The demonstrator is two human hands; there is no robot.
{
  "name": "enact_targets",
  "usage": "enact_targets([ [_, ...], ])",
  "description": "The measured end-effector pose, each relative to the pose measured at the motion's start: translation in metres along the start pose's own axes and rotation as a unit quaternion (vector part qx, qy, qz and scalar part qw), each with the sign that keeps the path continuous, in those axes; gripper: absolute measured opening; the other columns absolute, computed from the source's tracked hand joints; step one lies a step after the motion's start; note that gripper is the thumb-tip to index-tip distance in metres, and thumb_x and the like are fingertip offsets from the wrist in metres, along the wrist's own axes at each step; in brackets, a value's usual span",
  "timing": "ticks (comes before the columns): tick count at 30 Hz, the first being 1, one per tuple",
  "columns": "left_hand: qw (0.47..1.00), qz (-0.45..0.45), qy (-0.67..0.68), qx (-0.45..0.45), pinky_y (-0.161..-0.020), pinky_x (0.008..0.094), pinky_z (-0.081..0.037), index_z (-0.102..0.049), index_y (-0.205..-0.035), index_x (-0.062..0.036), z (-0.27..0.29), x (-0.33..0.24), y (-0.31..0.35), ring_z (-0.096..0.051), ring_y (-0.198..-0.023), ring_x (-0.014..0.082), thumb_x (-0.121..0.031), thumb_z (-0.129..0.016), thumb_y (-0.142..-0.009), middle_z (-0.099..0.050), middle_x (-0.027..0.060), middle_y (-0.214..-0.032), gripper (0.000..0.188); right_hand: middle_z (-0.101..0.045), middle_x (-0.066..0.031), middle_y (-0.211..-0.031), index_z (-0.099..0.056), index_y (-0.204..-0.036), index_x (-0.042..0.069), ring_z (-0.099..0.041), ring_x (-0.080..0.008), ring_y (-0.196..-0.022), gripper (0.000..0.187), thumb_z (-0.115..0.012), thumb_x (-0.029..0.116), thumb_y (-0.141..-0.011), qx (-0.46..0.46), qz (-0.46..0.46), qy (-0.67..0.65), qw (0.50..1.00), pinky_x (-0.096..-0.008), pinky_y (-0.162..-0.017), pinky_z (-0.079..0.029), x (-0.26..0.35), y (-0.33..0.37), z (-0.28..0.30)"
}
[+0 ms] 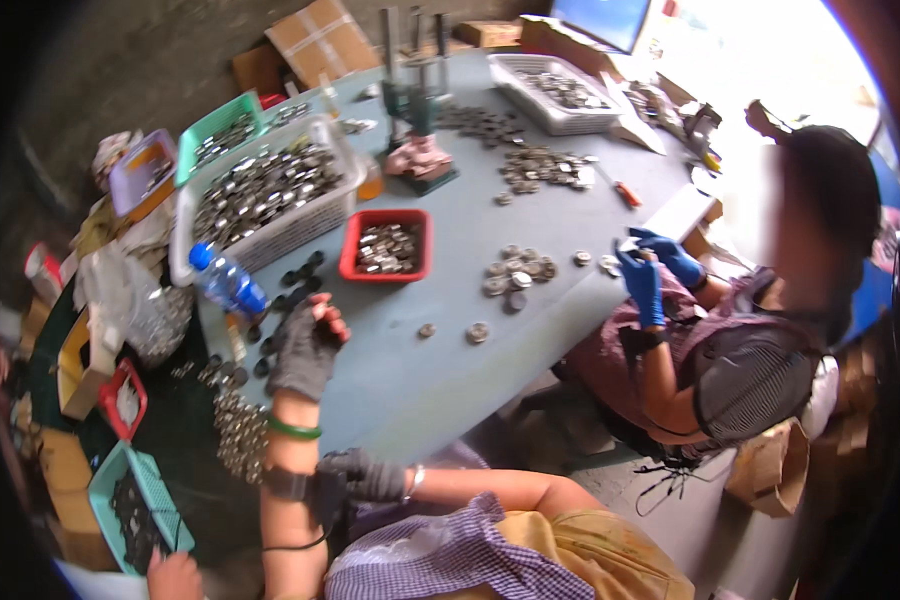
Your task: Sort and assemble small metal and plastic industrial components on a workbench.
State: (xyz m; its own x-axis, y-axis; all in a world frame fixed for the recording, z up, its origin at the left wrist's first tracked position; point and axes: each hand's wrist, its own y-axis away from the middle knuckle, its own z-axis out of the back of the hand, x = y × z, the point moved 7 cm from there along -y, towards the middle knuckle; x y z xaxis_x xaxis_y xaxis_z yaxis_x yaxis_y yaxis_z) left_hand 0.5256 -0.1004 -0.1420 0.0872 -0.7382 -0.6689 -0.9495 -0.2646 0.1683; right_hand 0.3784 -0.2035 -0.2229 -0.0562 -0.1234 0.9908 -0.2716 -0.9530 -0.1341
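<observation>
My left hand [308, 345], in a grey glove with bare fingertips, hangs over the table's near left edge, fingers loosely bent and nothing visible in them. It is close to a group of small black round caps [295, 280] and below a red basket [348, 262] of shiny metal parts. A green bangle [295, 430] and a black strap [288, 485] circle my left forearm. My right hand [375, 476], also in a grey glove, reaches across to that forearm. Its fingers close on the strap, partly hidden by a dark piece there.
A white crate [270, 243] of metal parts, a blue-capped bottle [230, 282] and a green hand press [420, 110] stand around the table [410, 375]. Loose metal discs [518, 272] lie mid-table. At right a person in blue gloves [645, 280] handles a small part. Another person's hand [173, 576] shows lower left.
</observation>
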Motion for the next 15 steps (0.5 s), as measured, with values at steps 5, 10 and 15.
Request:
enact_targets([
  [5,0.996,0.021,0.082,-0.014,-0.065,0.0361,-0.049,-0.057,-0.100,-0.0069,0.016,0.017,-0.004,-0.058,-0.064,0.0179,-0.011,-0.061,-0.085,-0.059,0.0037,-0.073,0.016,-0.065,-0.0071,-0.103,-0.054,-0.122,0.009,-0.064,-0.0247,-0.084,0.038,-0.061,0.021,-0.087,0.007,0.125,0.022,0.992,-0.0318,-0.069,-0.053,-0.013,0.016,0.009],
  [10,0.983,0.056,0.074,-0.155,-0.058,0.0365,-0.051,-0.056,-0.098,-0.0064,0.037,0.031,-0.009,-0.058,-0.058,0.0211,-0.011,-0.059,-0.085,-0.059,0.0065,-0.071,0.015,-0.063,-0.0124,-0.102,-0.059,-0.115,0.006,-0.060,-0.0297,-0.094,0.033,-0.063,0.014,-0.083,0.023,0.060,-0.007,0.998,-0.0396,-0.083,-0.047,0.040,0.021,0.022],
  [15,0.952,-0.020,-0.182,-0.246,-0.050,0.0265,-0.047,-0.056,-0.097,-0.0053,0.038,0.010,-0.009,-0.053,-0.054,0.0134,-0.006,-0.058,-0.084,-0.058,0.0049,-0.071,0.013,-0.063,-0.0148,-0.097,-0.061,-0.111,0.004,-0.060,-0.0305,-0.087,0.031,-0.065,0.014,-0.082,-0.006,0.060,-0.013,0.998,-0.0392,-0.079,-0.047,0.079,0.017,0.029],
])
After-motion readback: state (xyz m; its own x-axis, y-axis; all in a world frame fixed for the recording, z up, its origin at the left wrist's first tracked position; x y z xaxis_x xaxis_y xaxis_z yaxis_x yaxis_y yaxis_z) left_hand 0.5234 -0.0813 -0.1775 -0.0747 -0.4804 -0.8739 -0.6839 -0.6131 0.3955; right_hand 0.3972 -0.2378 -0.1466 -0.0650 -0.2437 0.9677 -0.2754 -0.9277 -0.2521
